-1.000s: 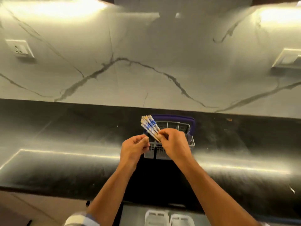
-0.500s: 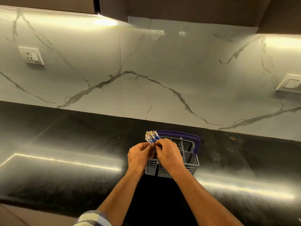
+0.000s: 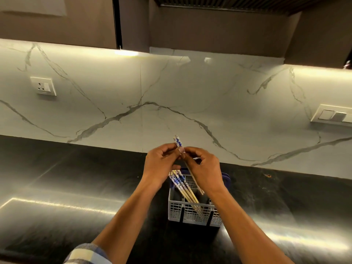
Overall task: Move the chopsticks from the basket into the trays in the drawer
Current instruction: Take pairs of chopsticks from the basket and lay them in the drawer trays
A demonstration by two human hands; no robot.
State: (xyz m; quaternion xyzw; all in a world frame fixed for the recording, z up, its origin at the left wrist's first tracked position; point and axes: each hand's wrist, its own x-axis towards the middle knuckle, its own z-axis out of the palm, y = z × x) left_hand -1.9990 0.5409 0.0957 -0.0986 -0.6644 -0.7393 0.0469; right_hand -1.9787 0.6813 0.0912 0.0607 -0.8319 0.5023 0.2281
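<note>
A grey slotted cutlery basket with a blue handle stands on the black counter. Several chopsticks with blue-and-white patterned tops lean inside it toward the left. Above the basket, my left hand and my right hand meet, both pinching a lifted pair of chopsticks. Their patterned tops stick up past my fingers and the wooden tips slant down toward the basket. The drawer and its trays are out of view.
The glossy black counter stretches left and right, backed by a white marble wall. A wall socket sits at the left and a switch plate at the right. Dark cabinets hang overhead.
The camera has tilted up, so the drawer trays dropped out of view. Both hands rose above the basket, drawing a pair of chopsticks out while the rest of the bundle stays inside.
</note>
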